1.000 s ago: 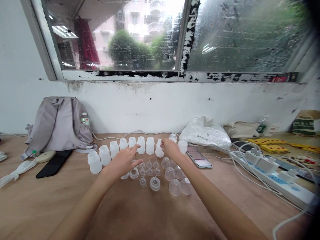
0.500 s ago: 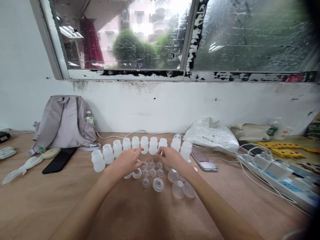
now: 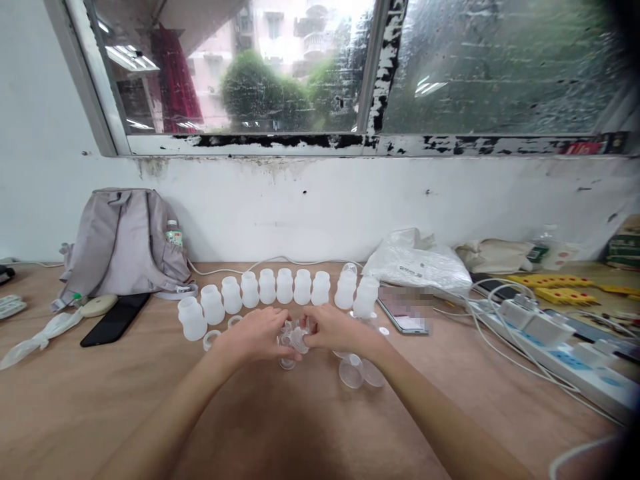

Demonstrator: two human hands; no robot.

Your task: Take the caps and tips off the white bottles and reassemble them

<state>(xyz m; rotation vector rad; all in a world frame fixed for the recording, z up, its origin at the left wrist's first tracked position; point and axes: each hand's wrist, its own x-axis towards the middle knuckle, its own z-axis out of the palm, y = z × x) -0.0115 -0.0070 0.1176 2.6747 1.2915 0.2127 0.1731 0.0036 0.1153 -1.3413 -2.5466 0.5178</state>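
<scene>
My left hand [image 3: 261,335] and my right hand [image 3: 331,329] come together at mid-table, fingers closed round a cluster of clear bottle nipples [image 3: 299,339]. A ribbed clear piece shows between my right fingers and left thumb; how many pieces each hand holds is hidden. Below my left thumb another clear nipple [image 3: 287,364] lies on the table. White rings [image 3: 211,339] rest left of my left hand, partly covered. Behind the hands stands a curved row of several frosted baby bottles [image 3: 285,286]. Clear domed caps [image 3: 351,371] lie beside my right forearm.
A black phone [image 3: 116,320] and a grey backpack [image 3: 120,243] are on the left. Toward the right are a lit phone [image 3: 404,313], a plastic bag [image 3: 417,263], and a power strip [image 3: 560,353] with loose white cables. The wall and window stand behind the table.
Both hands have moved inward and down, closing over the clear nipples. The larger clear ring piece in front has left its spot. The camera view has shifted slightly.
</scene>
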